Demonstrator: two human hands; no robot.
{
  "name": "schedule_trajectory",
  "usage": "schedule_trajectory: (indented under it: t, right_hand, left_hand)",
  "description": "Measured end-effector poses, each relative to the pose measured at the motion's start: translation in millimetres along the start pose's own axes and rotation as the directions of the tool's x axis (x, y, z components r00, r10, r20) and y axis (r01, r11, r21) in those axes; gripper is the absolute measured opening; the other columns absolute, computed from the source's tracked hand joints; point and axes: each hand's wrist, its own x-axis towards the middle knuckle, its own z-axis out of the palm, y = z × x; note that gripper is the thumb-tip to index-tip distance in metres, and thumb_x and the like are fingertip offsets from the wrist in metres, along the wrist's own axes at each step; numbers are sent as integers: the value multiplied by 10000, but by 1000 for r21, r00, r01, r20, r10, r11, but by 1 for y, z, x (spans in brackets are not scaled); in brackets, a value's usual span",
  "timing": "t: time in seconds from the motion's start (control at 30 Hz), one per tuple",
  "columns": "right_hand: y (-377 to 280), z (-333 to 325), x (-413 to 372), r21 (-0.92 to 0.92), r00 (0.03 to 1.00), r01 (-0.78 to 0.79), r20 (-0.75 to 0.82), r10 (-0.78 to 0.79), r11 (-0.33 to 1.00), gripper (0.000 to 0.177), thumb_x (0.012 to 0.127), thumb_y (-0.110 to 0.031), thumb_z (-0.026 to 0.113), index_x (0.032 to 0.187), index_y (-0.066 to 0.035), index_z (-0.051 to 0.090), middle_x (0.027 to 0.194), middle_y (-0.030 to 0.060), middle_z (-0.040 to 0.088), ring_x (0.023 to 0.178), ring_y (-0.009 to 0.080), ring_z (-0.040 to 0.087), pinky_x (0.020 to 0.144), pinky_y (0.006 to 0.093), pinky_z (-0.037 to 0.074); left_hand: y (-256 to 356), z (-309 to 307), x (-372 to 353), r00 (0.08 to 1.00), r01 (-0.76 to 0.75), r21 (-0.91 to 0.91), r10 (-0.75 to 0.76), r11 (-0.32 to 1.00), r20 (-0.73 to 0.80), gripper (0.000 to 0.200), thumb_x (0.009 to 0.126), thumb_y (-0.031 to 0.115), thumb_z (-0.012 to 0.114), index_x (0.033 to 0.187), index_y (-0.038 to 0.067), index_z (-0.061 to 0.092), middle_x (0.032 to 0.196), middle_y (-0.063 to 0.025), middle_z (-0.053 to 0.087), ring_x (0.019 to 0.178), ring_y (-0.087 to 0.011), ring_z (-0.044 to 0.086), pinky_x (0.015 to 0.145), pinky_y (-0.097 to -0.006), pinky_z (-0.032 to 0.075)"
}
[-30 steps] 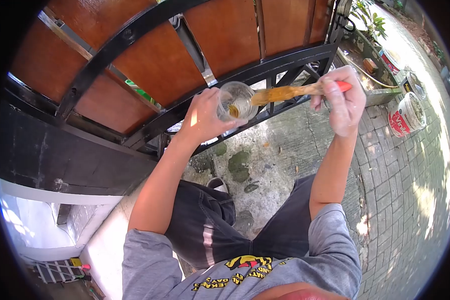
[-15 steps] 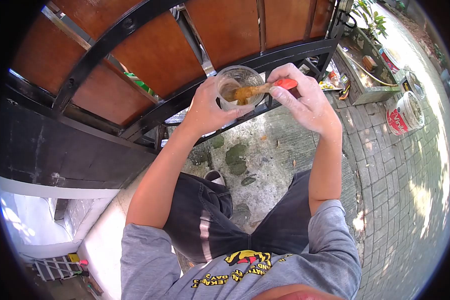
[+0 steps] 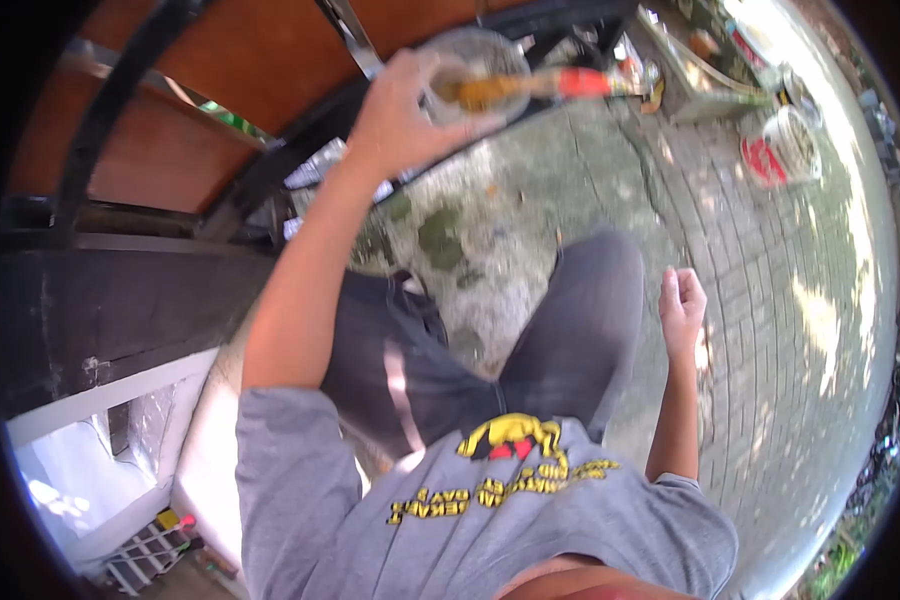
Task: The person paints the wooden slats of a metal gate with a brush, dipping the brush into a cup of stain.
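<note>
Lowered off the brush point(image 3: 540, 85), the right hand point(image 3: 682, 305) curls closed, seemingly empty; left hand point(image 3: 402, 115) clasps cup point(image 3: 475, 50); dipping, apparently paused, needs regrasping.

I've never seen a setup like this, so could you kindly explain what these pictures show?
There is no machine: a person works bare-handed, and a head-worn camera looks forward and down. The left hand holds a clear cup; a brush rests in it, its red handle sticking out over the rim. The right hand is away from the cup, fingers curled, with nothing visible in it. Ahead are brown panels in a dark frame. On the paving stands a bucket with red markings.
</note>
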Motion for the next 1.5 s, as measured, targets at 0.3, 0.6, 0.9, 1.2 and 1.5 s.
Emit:
schedule_trajectory:
  t: [0.3, 0.6, 0.9, 1.2, 1.5]
  right_hand:
    - [73, -33, -227, -226, 907, -415, -183, 380, 882, 251, 1002, -207, 728, 937, -3, 596, 819, 70, 651, 608, 127, 637, 529, 278, 528]
    - [35, -18, -260, -557, 819, -497, -48, 572, 665, 291, 967, -248, 708, 915, 37, 695, 863, 208, 728, 792, 358, 713, 739, 432, 544]
    - [39, -39, -259, -400, 699, -587, 187, 690, 704, 301, 970, -270, 727, 970, 26, 786, 595, 71, 644, 547, 144, 580, 563, 360, 453]
    - [42, -29, -293, -293, 754, -574, 175, 633, 765, 268, 914, -257, 736, 845, -5, 797, 628, 68, 684, 569, 131, 589, 565, 345, 462]
    - [68, -4, -353, -242, 666, -741, -148, 731, 626, 296, 933, -321, 800, 965, -27, 804, 741, 39, 723, 644, 105, 621, 610, 306, 479]
  left_hand:
    - [17, 29, 23, 993, 113, -187, -102, 976, 66, 668, 740, 266, 942, 1283, 7, 653, 1159, -128, 755, 1065, -227, 729, 957, -366, 553]
    - [-30, 43, 32, 997, 62, -27, -61, 998, 52, 707, 793, 493, 916, 1245, -17, 726, 1239, -135, 747, 1123, -215, 707, 1032, -347, 510]
    - [-7, 41, 30, 993, 67, 9, -67, 998, 95, 668, 805, 462, 911, 1247, -7, 736, 1253, -125, 746, 1156, -213, 694, 1049, -353, 500]
    - [-3, 62, 45, 981, 90, -136, -64, 987, 185, 661, 787, 437, 933, 1254, 13, 732, 1266, -135, 734, 1176, -219, 683, 1052, -354, 498]
    - [80, 116, 53, 863, -39, -393, 229, 919, 450, 556, 798, 371, 931, 1209, 49, 740, 1188, -79, 751, 1086, -183, 705, 984, -330, 516]
